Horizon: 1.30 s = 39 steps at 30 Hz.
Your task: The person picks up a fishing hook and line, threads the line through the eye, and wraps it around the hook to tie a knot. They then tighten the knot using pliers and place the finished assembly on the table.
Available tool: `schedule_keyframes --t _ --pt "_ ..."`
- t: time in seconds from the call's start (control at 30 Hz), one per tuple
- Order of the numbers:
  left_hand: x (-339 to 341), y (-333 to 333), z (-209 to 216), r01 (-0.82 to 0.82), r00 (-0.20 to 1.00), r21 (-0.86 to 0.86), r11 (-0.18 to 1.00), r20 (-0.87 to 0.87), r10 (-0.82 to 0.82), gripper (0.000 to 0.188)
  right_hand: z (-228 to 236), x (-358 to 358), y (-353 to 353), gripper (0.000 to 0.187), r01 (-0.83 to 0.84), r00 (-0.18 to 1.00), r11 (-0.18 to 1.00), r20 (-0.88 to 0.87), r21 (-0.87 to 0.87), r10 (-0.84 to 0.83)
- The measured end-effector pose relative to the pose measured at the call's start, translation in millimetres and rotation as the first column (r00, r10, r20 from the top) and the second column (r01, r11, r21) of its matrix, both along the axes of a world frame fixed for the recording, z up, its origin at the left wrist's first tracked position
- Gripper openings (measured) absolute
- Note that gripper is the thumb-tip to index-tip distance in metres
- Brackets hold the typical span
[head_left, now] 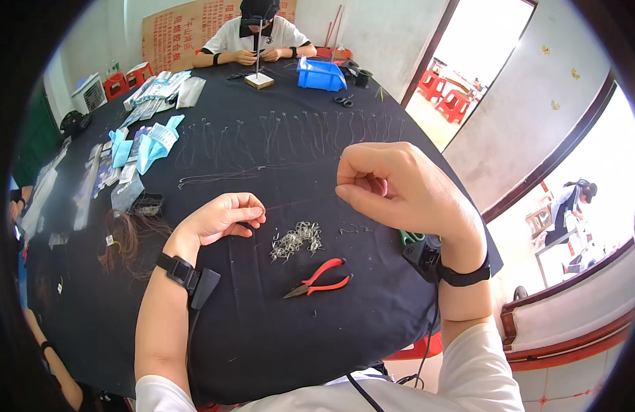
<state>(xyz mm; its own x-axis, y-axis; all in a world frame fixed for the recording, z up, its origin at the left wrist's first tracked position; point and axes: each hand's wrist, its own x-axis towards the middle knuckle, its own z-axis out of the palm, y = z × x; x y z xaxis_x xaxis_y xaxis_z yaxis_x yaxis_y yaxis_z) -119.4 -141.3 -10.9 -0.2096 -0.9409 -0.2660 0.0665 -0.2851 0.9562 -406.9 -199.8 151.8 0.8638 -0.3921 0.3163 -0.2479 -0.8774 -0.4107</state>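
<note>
A thin brownish thread runs taut between my two hands above the black-covered table. My left hand pinches one end between thumb and fingers. Higher and to the right, my right hand is curled closed around the other end; its fingertips partly hide what is in them. Just below the thread lies a heap of small silvery metal hooks, with a few loose hooks to its right. Nearer to me rest needle-nose pliers with red handles, jaws pointing left.
Rows of thin lines with small ends lie across the table. Brown thread bundles and packets are at left. Green handles show by my right wrist. Opposite, a person works near a blue bin and scissors.
</note>
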Motion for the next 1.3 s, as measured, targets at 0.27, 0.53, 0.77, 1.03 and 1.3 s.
schedule_keyframes --t 0.27,0.53,0.77,1.03,1.3 --pt "8.3 -2.2 -11.4 -0.033 0.992 -0.017 0.999 -0.123 0.031 0.012 5.0 12.4 7.8 0.012 -0.098 0.991 0.994 0.081 -0.051 0.102" --pt "4.7 -3.7 -9.3 -0.038 0.995 -0.041 0.998 -0.096 0.034 0.023 5.9 19.1 17.3 0.007 -0.144 0.974 0.980 0.194 0.137 0.116" --pt "7.9 -1.3 -12.0 -0.041 0.993 -0.023 0.999 -0.111 0.038 0.025 4.9 35.6 -4.5 0.015 0.052 0.999 0.947 -0.020 0.317 -0.048" --pt "7.1 -2.4 -14.6 -0.049 0.993 -0.006 0.999 -0.105 0.048 0.023 -35.1 132.7 -88.9 0.016 0.170 0.716 0.975 0.662 0.146 -0.224" --pt "5.4 -4.5 -8.1 -0.044 0.995 0.031 0.999 -0.093 0.047 0.025 -147.9 180.0 -156.8 0.023 0.421 0.891 0.882 0.088 0.210 -0.446"
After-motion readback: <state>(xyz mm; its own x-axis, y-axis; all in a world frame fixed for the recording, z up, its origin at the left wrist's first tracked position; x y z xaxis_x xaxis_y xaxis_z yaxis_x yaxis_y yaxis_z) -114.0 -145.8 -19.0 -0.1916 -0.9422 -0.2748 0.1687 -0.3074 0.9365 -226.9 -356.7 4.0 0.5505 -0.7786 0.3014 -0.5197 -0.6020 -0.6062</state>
